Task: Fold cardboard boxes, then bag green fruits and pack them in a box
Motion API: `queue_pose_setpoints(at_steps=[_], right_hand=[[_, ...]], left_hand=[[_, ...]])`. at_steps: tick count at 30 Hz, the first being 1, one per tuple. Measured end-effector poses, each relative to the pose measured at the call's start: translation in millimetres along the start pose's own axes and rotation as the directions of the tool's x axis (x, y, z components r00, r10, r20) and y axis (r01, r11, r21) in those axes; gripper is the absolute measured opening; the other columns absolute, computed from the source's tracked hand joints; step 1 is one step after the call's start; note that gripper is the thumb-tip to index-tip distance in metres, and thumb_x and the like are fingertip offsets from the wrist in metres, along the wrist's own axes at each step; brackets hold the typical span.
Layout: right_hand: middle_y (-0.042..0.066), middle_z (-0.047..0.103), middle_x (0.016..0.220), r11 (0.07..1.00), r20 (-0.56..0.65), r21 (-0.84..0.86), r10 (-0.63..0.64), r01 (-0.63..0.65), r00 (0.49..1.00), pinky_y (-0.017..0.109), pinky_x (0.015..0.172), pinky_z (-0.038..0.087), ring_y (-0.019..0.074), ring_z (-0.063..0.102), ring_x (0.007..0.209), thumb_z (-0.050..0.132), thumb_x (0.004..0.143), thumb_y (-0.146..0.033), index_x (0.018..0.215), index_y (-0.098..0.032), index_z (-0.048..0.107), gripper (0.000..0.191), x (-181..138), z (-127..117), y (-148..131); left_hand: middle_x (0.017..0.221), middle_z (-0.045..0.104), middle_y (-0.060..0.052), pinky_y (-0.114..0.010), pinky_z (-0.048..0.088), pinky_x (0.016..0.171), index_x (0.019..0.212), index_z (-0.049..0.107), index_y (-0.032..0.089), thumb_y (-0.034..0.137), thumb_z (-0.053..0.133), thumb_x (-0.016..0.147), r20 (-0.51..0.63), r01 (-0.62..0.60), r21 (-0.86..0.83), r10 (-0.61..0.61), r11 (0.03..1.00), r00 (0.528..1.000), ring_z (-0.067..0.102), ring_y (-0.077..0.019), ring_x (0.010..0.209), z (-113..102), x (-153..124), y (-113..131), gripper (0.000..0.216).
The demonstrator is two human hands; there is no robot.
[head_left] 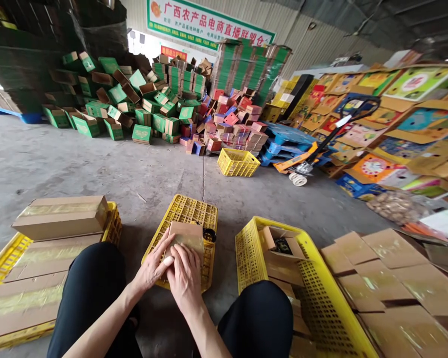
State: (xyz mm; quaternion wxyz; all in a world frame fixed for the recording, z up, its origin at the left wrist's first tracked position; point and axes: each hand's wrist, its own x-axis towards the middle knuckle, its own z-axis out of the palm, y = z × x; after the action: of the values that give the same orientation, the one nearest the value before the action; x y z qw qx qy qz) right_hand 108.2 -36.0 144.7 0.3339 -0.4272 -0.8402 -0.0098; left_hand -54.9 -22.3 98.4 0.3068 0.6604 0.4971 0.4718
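Note:
A small cardboard box (187,229) rests on an upturned yellow crate (194,206) between my knees. My left hand (154,262) lies along the box's near left side and top, fingers stretched out. Flat on the box top, fingers extended, is my right hand (183,266), its fingertips beside the left thumb. Clear tape shows on the box near my right fingers. Against the box's right side is a black round-ended tool (209,235) with a bit of yellow, perhaps a tape dispenser; the box partly hides it.
At left, a yellow crate (114,219) holds taped cardboard boxes (61,214). The right yellow crate (248,248) contains open-topped boxes (283,248), one with dark contents. More taped boxes (392,271) are stacked far right. Ahead are another yellow crate (239,163), a pallet jack (309,154) and heaped green cartons (142,133).

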Motion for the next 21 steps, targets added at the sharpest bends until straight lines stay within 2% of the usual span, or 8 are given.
queue_pose_setpoints(at_steps=[3,8,11,14,17,19,21], right_hand=[[0.011,0.066,0.144,0.999,0.022,-0.001,-0.036,0.036,0.999,0.051,0.116,0.045,0.0293,0.059,0.133,0.055,0.104,-0.024,0.153,-0.022,0.05,0.049,-7.4,-16.9,14.4],[0.01,0.07,0.137,0.998,-0.037,0.049,0.049,-0.047,0.998,0.049,0.11,0.053,0.0286,0.064,0.128,0.051,0.106,-0.023,0.147,-0.025,0.058,0.041,-10.7,-34.7,43.9],[0.011,0.073,0.129,0.983,-0.066,0.156,0.113,-0.102,0.991,0.046,0.107,0.056,0.0267,0.067,0.122,0.051,0.106,-0.022,0.139,-0.025,0.064,0.036,-4.4,-35.6,60.8],[0.015,0.067,0.137,0.919,-0.06,0.34,0.231,-0.198,0.971,0.043,0.099,0.06,0.0259,0.068,0.117,0.053,0.104,-0.026,0.141,-0.022,0.064,0.039,6.3,-31.9,78.6],[0.015,0.062,0.144,0.77,0.096,0.541,0.342,-0.338,0.935,0.037,0.084,0.064,0.0227,0.071,0.101,0.059,0.097,-0.03,0.148,-0.024,0.058,0.051,17.8,-29.6,95.6],[0.01,0.071,0.129,0.639,0.265,0.627,0.362,-0.445,0.894,0.037,0.079,0.063,0.0202,0.071,0.089,0.065,0.092,-0.03,0.154,-0.03,0.052,0.062,23.2,-30.4,104.0],[0.004,0.077,0.107,0.508,0.428,0.668,0.335,-0.544,0.839,0.036,0.076,0.062,0.0191,0.07,0.08,0.068,0.09,-0.028,0.159,-0.035,0.044,0.073,26.0,-32.6,109.9]], left_hand=[[0.174,0.028,-0.007,-0.047,0.031,0.129,0.163,0.036,0.03,0.055,0.052,0.103,-0.015,-0.025,0.078,0.026,0.997,1.0,0.032,-0.0295,0.158,-1.3,1.6,1.2,0.067],[0.174,0.028,-0.007,-0.048,0.038,0.125,0.161,0.04,0.032,0.053,0.051,0.104,-0.02,-0.08,0.155,0.084,0.985,0.996,0.036,-0.03,0.156,-1.4,4.7,2.4,0.062],[0.172,0.033,-0.007,-0.048,0.041,0.124,0.159,0.044,0.032,0.05,0.051,0.105,-0.027,-0.13,0.243,0.141,0.961,0.99,0.039,-0.0292,0.154,-4.4,5.5,1.9,0.057],[0.166,0.044,-0.007,-0.05,0.041,0.124,0.155,0.05,0.03,0.044,0.049,0.106,-0.024,-0.21,0.378,0.236,0.902,0.971,0.039,-0.0287,0.154,-10.2,6.3,5.4,0.051],[0.16,0.052,-0.01,-0.052,0.04,0.125,0.154,0.053,0.025,0.04,0.049,0.107,0.017,-0.243,0.503,0.271,0.83,0.962,0.043,-0.0303,0.153,-8.2,9.7,17.5,0.05],[0.158,0.054,-0.013,-0.054,0.04,0.125,0.155,0.052,0.023,0.046,0.052,0.105,0.044,-0.241,0.56,0.263,0.792,0.964,0.045,-0.0335,0.151,2.6,14.1,28.8,0.055],[0.162,0.048,-0.016,-0.055,0.039,0.124,0.157,0.048,0.02,0.057,0.057,0.1,0.085,-0.262,0.58,0.262,0.772,0.961,0.044,-0.0374,0.15,19.2,19.2,39.0,0.069]])
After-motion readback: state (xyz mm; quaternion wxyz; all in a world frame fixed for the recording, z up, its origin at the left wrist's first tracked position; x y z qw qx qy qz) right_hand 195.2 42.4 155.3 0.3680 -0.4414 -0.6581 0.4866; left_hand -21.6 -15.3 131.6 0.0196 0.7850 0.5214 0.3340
